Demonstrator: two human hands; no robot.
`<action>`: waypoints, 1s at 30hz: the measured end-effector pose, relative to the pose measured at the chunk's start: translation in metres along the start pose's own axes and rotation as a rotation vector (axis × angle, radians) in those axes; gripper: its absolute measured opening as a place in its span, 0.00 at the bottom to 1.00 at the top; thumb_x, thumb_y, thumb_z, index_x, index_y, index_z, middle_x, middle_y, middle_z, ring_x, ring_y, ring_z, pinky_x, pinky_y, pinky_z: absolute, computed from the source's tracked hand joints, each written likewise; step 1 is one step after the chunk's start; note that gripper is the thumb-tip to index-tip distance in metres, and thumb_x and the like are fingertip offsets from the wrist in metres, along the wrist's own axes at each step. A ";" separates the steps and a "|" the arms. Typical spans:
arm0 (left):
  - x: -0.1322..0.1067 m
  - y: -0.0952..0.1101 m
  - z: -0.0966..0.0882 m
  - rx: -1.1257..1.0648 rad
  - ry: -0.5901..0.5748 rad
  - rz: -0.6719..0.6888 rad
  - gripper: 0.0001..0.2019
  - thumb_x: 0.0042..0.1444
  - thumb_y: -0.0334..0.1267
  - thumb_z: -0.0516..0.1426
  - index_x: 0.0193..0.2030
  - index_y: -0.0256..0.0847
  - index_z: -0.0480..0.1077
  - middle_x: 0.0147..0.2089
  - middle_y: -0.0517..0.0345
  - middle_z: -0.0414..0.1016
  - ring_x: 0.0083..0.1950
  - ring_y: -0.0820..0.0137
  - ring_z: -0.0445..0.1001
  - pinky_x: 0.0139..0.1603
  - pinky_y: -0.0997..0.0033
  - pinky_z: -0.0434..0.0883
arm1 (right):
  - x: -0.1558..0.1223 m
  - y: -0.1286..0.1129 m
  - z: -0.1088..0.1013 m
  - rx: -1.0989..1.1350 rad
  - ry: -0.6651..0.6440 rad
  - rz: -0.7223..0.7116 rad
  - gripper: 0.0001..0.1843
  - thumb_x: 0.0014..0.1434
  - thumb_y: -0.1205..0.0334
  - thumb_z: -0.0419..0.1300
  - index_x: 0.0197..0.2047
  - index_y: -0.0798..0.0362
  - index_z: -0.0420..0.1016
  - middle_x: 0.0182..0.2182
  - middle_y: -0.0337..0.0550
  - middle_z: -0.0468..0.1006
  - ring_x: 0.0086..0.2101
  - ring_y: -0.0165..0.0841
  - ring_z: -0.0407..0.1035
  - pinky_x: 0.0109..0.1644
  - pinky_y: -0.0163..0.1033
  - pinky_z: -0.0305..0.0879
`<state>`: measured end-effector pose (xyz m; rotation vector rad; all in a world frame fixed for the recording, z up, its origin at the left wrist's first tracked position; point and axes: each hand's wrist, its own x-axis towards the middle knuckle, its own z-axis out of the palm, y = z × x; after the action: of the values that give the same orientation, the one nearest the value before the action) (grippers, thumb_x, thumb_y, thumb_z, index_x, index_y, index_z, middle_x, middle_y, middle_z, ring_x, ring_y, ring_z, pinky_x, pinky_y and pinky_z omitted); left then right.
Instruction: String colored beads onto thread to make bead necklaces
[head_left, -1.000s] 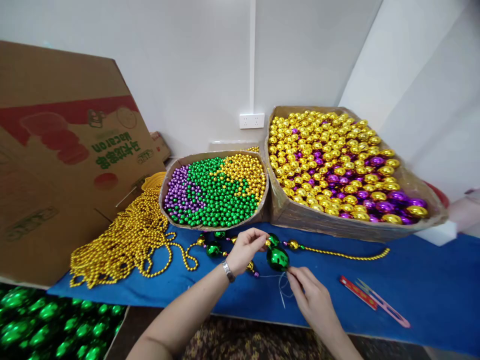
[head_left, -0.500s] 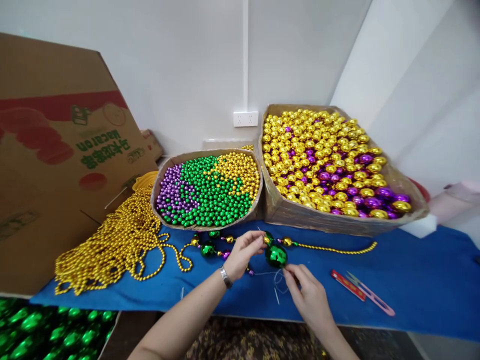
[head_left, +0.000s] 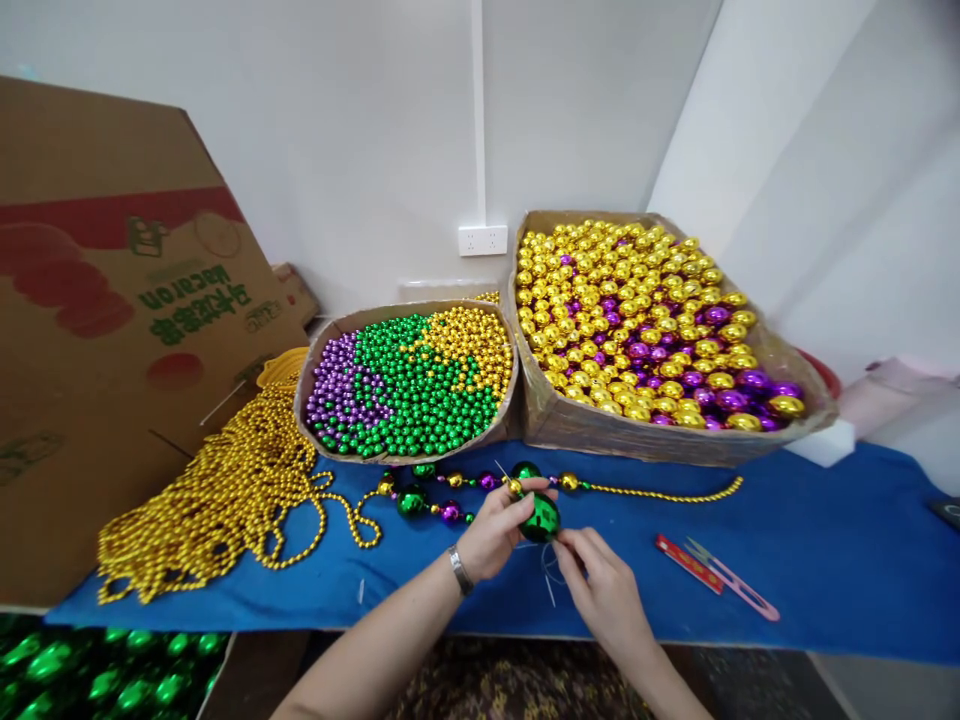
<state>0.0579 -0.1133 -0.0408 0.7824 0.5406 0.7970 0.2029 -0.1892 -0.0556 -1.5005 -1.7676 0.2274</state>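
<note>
My left hand (head_left: pixel 495 528) is closed around a large shiny green bead (head_left: pixel 540 518). Above its fingers a small gold bead (head_left: pixel 515 487) sits against a thin needle (head_left: pixel 501 456) that points up and left. My right hand (head_left: pixel 606 590) pinches the thin thread at the lower right side of the green bead. Loose thread (head_left: pixel 553 572) curls on the cloth below, beside a thin white piece (head_left: pixel 550 592). Behind my hands lies a beaded strand with a green bead (head_left: pixel 412 501), a purple bead (head_left: pixel 451 512) and a gold bead (head_left: pixel 569 482). A twisted gold cord (head_left: pixel 660 494) extends right.
A box of small beads (head_left: pixel 300 385) and a box of larger gold and purple beads (head_left: pixel 570 425) stand behind. Gold bead chains (head_left: pixel 217 490) pile at left before a carton (head_left: pixel 90 400). Pink thread snips (head_left: pixel 742 590) and a red packet (head_left: pixel 688 563) lie right on blue cloth (head_left: pixel 847 560).
My left hand has shifted its fingers down from the small gold bead to wrap the large green bead. The green bead has tilted and moved slightly left and down. My right hand keeps its pinch.
</note>
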 end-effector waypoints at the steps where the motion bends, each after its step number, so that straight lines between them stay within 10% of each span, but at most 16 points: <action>1: 0.000 0.000 0.000 -0.008 -0.004 0.004 0.22 0.50 0.46 0.61 0.51 0.38 0.70 0.51 0.43 0.72 0.44 0.62 0.73 0.42 0.67 0.68 | 0.000 0.000 0.000 0.004 0.000 0.005 0.13 0.65 0.58 0.47 0.34 0.50 0.70 0.28 0.40 0.74 0.30 0.31 0.71 0.35 0.33 0.65; 14: -0.003 0.038 -0.038 0.104 0.312 0.225 0.22 0.53 0.50 0.57 0.48 0.35 0.69 0.47 0.43 0.74 0.42 0.63 0.74 0.41 0.65 0.70 | -0.003 0.011 -0.018 0.028 -0.006 0.135 0.13 0.64 0.54 0.49 0.34 0.50 0.68 0.27 0.40 0.72 0.29 0.32 0.68 0.32 0.34 0.62; 19: -0.011 0.020 -0.051 0.677 0.333 0.228 0.16 0.55 0.45 0.56 0.47 0.38 0.69 0.42 0.49 0.75 0.40 0.67 0.73 0.40 0.68 0.70 | -0.003 0.013 -0.014 0.038 -0.018 0.138 0.13 0.64 0.54 0.49 0.34 0.50 0.68 0.27 0.39 0.71 0.28 0.31 0.68 0.33 0.34 0.61; 25: -0.024 -0.011 -0.056 1.752 0.027 0.288 0.11 0.58 0.35 0.52 0.47 0.41 0.68 0.45 0.50 0.72 0.47 0.61 0.69 0.47 0.59 0.68 | -0.003 0.015 -0.013 0.040 -0.021 0.138 0.12 0.64 0.53 0.49 0.35 0.50 0.69 0.28 0.39 0.72 0.29 0.32 0.69 0.33 0.34 0.61; 30: -0.029 -0.008 -0.061 2.106 0.029 0.171 0.08 0.58 0.29 0.49 0.38 0.38 0.69 0.38 0.50 0.72 0.42 0.60 0.69 0.41 0.59 0.68 | -0.006 0.015 -0.013 0.037 -0.016 0.150 0.13 0.63 0.52 0.49 0.34 0.50 0.69 0.28 0.40 0.72 0.29 0.32 0.69 0.33 0.34 0.62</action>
<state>0.0020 -0.1149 -0.0799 2.7355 1.3156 0.0776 0.2232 -0.1945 -0.0581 -1.6105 -1.6553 0.3466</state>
